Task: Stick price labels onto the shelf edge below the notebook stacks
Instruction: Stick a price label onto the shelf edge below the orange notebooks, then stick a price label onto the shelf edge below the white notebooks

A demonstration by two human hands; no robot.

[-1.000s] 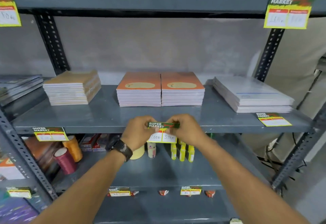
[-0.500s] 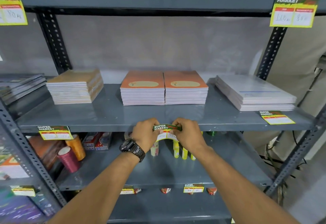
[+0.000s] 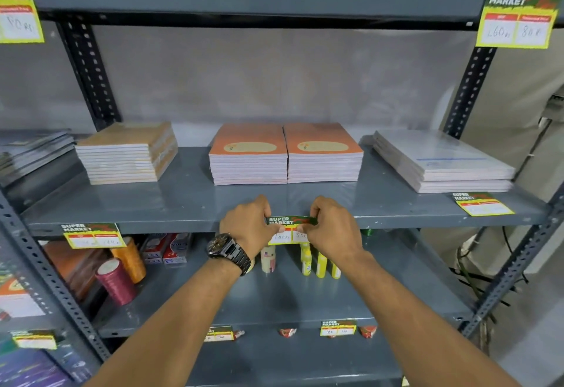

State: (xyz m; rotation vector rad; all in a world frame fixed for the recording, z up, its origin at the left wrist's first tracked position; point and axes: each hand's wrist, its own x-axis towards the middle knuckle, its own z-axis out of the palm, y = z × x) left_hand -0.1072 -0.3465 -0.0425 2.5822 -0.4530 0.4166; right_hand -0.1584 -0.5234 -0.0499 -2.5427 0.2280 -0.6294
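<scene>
Both hands pinched one price label (image 3: 290,230) against the front edge of the middle shelf (image 3: 183,224), directly below the two orange notebook stacks (image 3: 285,154). The left hand (image 3: 247,226) gripped the label's left end, thumb and fingers closed on it, and a dark wristwatch (image 3: 229,251) sat on that wrist. The right hand (image 3: 331,228) gripped the right end the same way. The fingers covered both ends of the label, so only its green "SUPER MARKET" header and part of the handwritten white boxes showed; the figures were hard to read. Whether the label was already stuck to the metal could not be told.

To the left on the same edge hung a second label (image 3: 93,235), its writing blurred. At the right, a third label (image 3: 483,203) lay flat on the shelf surface, just in front of the pale stack (image 3: 442,164). A brown-covered stack (image 3: 128,153) sat to the left. Below the hands, small yellow bottles (image 3: 319,263) were partly hidden behind the right wrist. The upper-left label (image 3: 18,17) was cut off by the frame edge.
</scene>
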